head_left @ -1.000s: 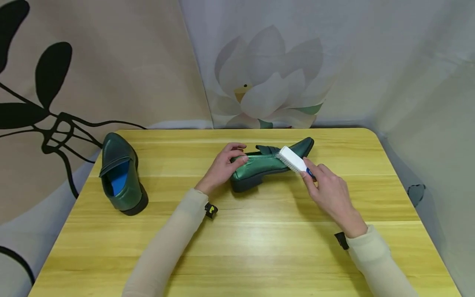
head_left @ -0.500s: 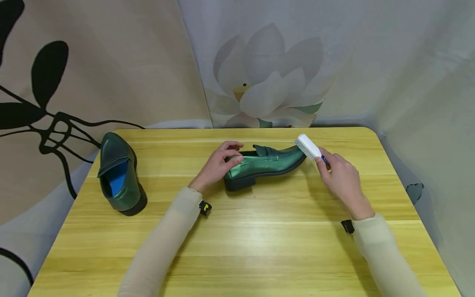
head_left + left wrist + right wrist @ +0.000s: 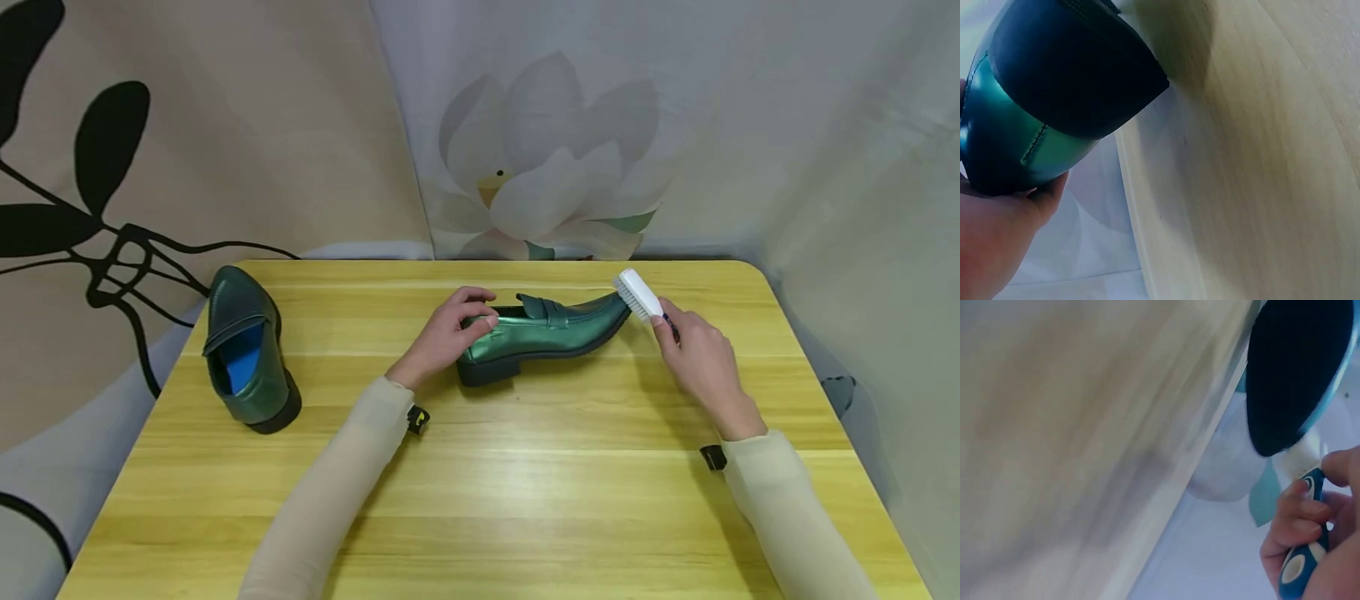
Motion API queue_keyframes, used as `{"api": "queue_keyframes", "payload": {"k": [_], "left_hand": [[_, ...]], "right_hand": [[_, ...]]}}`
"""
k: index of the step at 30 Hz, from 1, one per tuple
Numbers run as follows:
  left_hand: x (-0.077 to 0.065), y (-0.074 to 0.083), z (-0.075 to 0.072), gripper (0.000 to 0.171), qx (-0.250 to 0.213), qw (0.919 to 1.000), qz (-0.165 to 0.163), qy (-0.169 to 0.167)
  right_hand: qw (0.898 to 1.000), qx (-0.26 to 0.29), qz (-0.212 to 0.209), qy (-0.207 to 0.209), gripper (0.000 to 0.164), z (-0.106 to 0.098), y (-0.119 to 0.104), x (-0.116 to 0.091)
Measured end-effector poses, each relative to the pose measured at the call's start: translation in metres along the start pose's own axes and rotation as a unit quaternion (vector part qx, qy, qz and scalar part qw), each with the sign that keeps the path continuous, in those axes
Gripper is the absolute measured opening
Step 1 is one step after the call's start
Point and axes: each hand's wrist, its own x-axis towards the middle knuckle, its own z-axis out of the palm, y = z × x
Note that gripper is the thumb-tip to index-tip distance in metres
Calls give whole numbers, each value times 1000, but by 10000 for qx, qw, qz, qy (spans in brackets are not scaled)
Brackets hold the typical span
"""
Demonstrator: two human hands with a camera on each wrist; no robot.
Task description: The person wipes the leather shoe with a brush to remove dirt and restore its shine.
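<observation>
Head view: green shoe (image 3: 558,333) over the middle of the worktop (image 3: 517,517), nearer the far edge, toe pointing right and tipped up; heel contact with the wood unclear. Held at the heel end by the left hand (image 3: 444,336), thumb to the near side, fingers to the far side. White brush (image 3: 638,293) with bristles at the toe tip, blue-and-white handle (image 3: 1297,575) gripped in the fingers of the right hand (image 3: 705,358). Well apart, upright at the left edge, second shoe (image 3: 243,329) with blue insole (image 3: 242,362). Behind, pale cloth with printed flower (image 3: 551,162) and dark leaves (image 3: 112,146).
</observation>
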Motion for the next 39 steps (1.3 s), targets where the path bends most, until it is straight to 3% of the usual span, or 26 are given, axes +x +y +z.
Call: {"api": "queue_keyframes", "payload": {"k": [7, 16, 21, 33, 39], "left_hand": [[2, -2, 0, 28, 59, 9995, -191, 231], [2, -4, 4, 32, 113, 9985, -453, 298], [2, -1, 3, 34, 130, 9982, -506, 284], [3, 2, 1, 36, 150, 9968, -692, 382], [5, -1, 2, 36, 181, 9956, -791, 462]], "right_hand": [[9981, 131, -575, 203, 47, 2, -8, -18], [9996, 195, 162, -120, 52, 6, 11, 6], [9993, 231, 235, -197, 53, 6, 13, 4], [9982, 67, -585, -92, 47, -2, -18, -29], [9908, -140, -1341, 122, 48, 5, -35, -45]]}}
